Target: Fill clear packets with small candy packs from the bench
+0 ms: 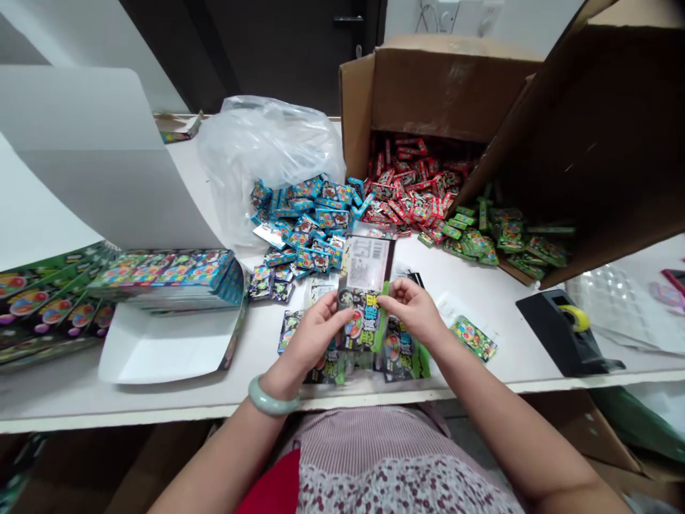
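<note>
My left hand (321, 334) and my right hand (411, 308) both pinch a small printed packet (357, 321) with a green edge, holding it upright over the white table (80, 396). Just behind it stands a larger packet (367, 260) with its barcoded back showing. Dark and green packets (401, 353) lie under and beside my hands. A loose green packet (474, 338) sits to the right of my right hand. A pale jade bangle (272, 396) circles my left wrist.
Heaps of blue packets (300, 221), red packets (412, 193) and green packets (497, 235) spread across the table before an open cardboard box (454, 86). A clear plastic bag (267, 150) lies behind them. At left are stacked printed cards (165, 275); at right, a black tape dispenser (561, 328).
</note>
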The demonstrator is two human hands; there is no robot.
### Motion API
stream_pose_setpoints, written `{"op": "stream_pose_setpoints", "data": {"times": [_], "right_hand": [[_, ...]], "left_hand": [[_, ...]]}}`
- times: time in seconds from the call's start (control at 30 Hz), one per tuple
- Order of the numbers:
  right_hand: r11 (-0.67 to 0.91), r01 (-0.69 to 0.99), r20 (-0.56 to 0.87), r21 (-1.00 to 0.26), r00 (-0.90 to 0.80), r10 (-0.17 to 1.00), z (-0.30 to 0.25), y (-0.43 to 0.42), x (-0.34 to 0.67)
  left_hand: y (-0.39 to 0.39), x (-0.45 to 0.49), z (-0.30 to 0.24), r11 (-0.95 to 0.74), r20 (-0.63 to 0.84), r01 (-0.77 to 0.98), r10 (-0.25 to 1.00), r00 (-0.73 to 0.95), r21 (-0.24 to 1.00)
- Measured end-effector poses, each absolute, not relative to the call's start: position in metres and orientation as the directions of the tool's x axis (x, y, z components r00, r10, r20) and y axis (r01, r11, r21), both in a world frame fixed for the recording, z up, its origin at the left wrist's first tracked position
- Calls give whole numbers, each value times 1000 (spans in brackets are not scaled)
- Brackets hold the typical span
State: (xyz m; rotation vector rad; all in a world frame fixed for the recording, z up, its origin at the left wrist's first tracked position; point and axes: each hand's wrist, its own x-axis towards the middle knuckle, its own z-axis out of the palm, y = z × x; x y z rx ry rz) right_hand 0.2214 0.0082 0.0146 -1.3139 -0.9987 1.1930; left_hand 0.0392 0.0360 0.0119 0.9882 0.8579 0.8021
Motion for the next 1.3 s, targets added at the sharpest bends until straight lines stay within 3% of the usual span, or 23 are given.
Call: {"op": "stream_pose_setpoints", "data": {"times": [0.23, 0.47, 0.57, 0.63, 0.77, 0.9, 1.07, 1.3], "right_hand": [[-105, -115, -109, -988, 25, 994, 10, 6, 210], [-161, -142, -177, -977, 102, 979, 6, 6, 219], [-136, -110, -147, -985, 96, 984, 4, 1, 218], [-157, -70, -162, -985, 66, 985, 2, -4, 214], [-234, 22, -234, -972, -34, 972, 3, -17, 206], [-251, 3, -251, -968, -94, 964, 12, -25, 213], [-178, -33, -178, -983, 1, 984, 19, -29, 221], [-185, -103, -184, -977, -22, 983, 23, -34, 221]], "left_hand": [[22, 28, 7, 292, -224, -144, 903, 366, 945], [10, 10, -3, 431, -357, -8, 759, 544, 903], [16, 5, 3, 437, -350, 12, 704, 618, 899], [27, 7, 12, 363, -277, -41, 774, 569, 931], [48, 21, 29, 223, -148, -221, 938, 312, 949], [48, 32, 29, 152, -93, -247, 967, 236, 957], [33, 35, 27, 131, -76, -244, 972, 222, 961], [27, 30, 18, 119, -72, -214, 973, 218, 970]]}}
